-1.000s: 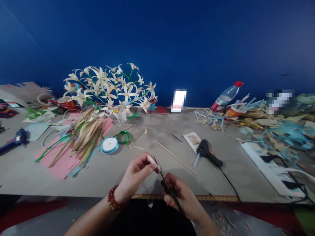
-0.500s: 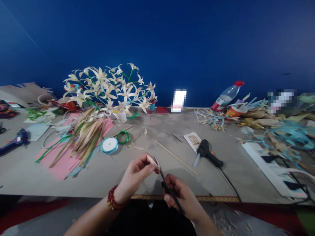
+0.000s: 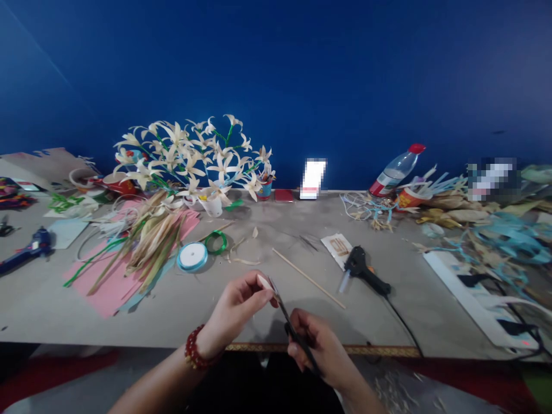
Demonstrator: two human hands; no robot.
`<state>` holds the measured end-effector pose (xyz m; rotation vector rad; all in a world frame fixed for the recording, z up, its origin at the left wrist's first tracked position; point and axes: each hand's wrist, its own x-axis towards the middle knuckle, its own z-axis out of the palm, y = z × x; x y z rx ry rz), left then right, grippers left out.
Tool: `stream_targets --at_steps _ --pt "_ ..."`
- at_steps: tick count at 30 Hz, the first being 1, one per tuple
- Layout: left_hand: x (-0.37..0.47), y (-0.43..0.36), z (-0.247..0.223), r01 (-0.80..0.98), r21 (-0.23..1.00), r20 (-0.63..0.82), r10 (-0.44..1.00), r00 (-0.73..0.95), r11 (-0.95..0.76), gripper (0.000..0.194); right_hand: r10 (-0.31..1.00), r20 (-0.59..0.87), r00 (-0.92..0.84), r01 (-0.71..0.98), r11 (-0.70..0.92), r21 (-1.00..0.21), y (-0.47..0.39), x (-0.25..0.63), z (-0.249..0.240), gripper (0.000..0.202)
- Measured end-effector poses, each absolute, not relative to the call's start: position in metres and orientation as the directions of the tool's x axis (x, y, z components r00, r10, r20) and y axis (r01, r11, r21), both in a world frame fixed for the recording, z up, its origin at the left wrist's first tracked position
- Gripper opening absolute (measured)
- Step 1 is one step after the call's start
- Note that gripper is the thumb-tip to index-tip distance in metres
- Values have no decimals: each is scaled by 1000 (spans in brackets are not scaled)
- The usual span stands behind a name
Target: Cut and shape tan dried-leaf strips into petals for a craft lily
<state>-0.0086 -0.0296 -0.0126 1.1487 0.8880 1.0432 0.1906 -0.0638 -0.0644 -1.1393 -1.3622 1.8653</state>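
Note:
Between the thumb and fingers of my left hand [image 3: 241, 305] is a small pale piece [image 3: 264, 283], perhaps husk; its lower end is hidden by the fingertips. My right hand [image 3: 317, 345] is closed round the black handles of scissors [image 3: 294, 333]. Their blades point up and left and lie against the piece at my left fingertips, looking nearly together. Beyond my hands a thin wooden stick [image 3: 308, 278] lies slanted on the grey table [image 3: 172, 316]. Left of it are a blue-rimmed white ribbon spool [image 3: 192, 256] and a green coil [image 3: 216, 242].
A black glue gun [image 3: 366, 271] with its cord lies to the right, near a white power strip [image 3: 461, 299]. Pale flowers [image 3: 176, 152] stand at the back left. Husk strips [image 3: 149, 247] lie on pink paper [image 3: 97, 282]. A tilted bottle [image 3: 397, 171] is at the back right.
The scissor blades have drawn closer together at the pale piece. Both hands stay nearly in place, the left slightly further left. The whole view has shifted very slightly.

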Motion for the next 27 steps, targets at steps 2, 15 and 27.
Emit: stream_targets --at_steps 2,15,27 --pt "-9 -29 -12 -173 981 -32 954 298 86 19 824 -302 -479 60 -313 -948 -64 191 -66 59" --pt "-18 -23 3 127 992 -23 921 390 -28 27 831 -295 -471 133 -264 -955 -59 200 -63 56" --pt "-23 -20 7 250 967 -71 889 452 -51 20 830 -290 -477 246 -191 -950 -54 203 -51 57"
